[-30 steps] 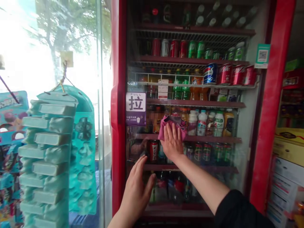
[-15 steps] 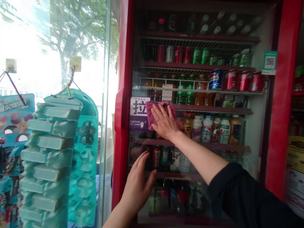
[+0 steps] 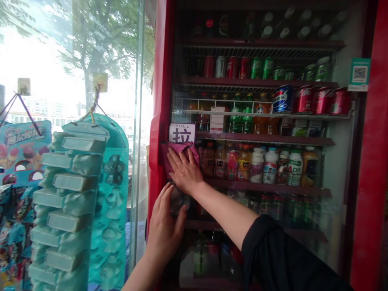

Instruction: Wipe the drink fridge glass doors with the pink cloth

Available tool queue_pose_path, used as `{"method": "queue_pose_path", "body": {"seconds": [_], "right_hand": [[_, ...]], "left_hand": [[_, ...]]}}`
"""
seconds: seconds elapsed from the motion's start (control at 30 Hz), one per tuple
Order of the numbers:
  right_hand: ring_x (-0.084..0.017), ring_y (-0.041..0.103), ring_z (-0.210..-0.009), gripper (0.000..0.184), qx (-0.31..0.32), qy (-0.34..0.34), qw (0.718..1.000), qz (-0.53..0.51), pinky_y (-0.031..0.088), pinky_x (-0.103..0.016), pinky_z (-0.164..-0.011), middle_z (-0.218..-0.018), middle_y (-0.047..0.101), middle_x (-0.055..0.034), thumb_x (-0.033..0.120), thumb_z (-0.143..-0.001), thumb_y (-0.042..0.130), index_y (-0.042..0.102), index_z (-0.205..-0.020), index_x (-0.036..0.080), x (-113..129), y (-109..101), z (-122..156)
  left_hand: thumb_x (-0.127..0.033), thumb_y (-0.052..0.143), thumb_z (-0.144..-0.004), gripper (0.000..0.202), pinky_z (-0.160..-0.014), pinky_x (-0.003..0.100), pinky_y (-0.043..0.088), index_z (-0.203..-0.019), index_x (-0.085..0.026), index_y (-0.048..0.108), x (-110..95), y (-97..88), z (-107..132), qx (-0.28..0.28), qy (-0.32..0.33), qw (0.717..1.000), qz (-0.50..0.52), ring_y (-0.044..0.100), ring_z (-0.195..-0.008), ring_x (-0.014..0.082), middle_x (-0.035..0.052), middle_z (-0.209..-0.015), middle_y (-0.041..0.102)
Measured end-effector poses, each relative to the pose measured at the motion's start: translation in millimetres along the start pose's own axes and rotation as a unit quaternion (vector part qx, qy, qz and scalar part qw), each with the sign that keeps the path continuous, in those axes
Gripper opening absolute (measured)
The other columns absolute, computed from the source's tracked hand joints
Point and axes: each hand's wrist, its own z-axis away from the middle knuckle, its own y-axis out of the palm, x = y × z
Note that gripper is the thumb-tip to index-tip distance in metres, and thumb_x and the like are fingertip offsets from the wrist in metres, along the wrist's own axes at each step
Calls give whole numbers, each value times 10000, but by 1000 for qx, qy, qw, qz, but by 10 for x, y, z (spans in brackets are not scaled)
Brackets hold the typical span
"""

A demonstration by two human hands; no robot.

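My right hand [image 3: 184, 171] lies flat with fingers spread on a pink cloth [image 3: 176, 155], pressing it against the glass door [image 3: 303, 210] of a red drinks fridge [image 3: 159, 121], just below the white "PULL" sticker [image 3: 182, 133]. My left hand [image 3: 165, 228] rests open and flat against the same glass near the door's left edge, below the right hand, holding nothing. Behind the glass stand shelves of cans [image 3: 242, 66] and bottles [image 3: 263, 165].
Left of the fridge hangs a teal display of packaged goods [image 3: 72, 202] before a shop window [image 3: 60, 60]. A blue snack display [image 3: 21, 149] sits at the far left. A green QR sticker [image 3: 359, 74] is on the fridge's right side.
My right hand has slid the pink cloth left and down across the glass to below the PULL sticker. My left hand has shifted slightly left along the door.
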Motion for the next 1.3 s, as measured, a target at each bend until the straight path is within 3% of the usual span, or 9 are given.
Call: {"method": "queue_pose_path", "body": {"seconds": [0.17,0.4,0.57,0.9,1.1,1.3], "right_hand": [[-395,388,-1647,749,23,-40,999,7,221,-684,-1413,-1881,172,-125,448,-1136,486,305,-1760,74,77,91,217],[-344,186,-1749,785,-26,4,1000,8,101,-660,-1436,-1885,210,-85,431,-1088,581,320,-1759,119,-244,-249,-304],[-326,216,-1740,768,-30,-10,999,43,117,-635,-1441,-1892,203,-83,461,-1112,511,299,-1766,120,-432,-387,-336],[-331,239,-1727,784,-45,19,997,53,83,-637,-1441,-1886,230,-62,496,-1106,547,308,-1767,147,-1133,-738,229],[-340,250,-1720,792,-46,48,996,62,37,-645,-1441,-1882,244,-71,495,-1102,558,310,-1768,146,-1627,-994,717],[-358,235,-1727,823,-54,67,992,92,34,-639,-1438,-1879,258,-80,509,-1087,596,312,-1772,152,-2129,-1224,1175]], "left_hand": [[-435,637,-1042,674,-1281,590,502,-1664,-265,441,132,-69,46,-1,14,999,-36,502,-1608,349,159,-1711,526],[-479,638,-1040,727,-1299,619,478,-1696,-269,404,73,-60,-123,-12,31,998,-53,473,-1631,367,159,-1761,472],[-517,624,-1035,783,-1301,642,469,-1731,-282,353,-25,31,-254,-13,51,997,-58,453,-1643,382,157,-1787,434],[-495,635,-1028,856,-1335,648,412,-1769,-262,274,-197,362,-489,11,114,991,-73,404,-1671,394,176,-1812,383],[-458,630,-1035,856,-1314,670,423,-1773,-231,260,-506,730,-628,19,164,984,-73,392,-1674,423,223,-1800,386],[-446,635,-1035,848,-1308,688,420,-1765,-213,272,-775,1119,-591,34,193,979,-57,397,-1666,446,239,-1791,394]]}}
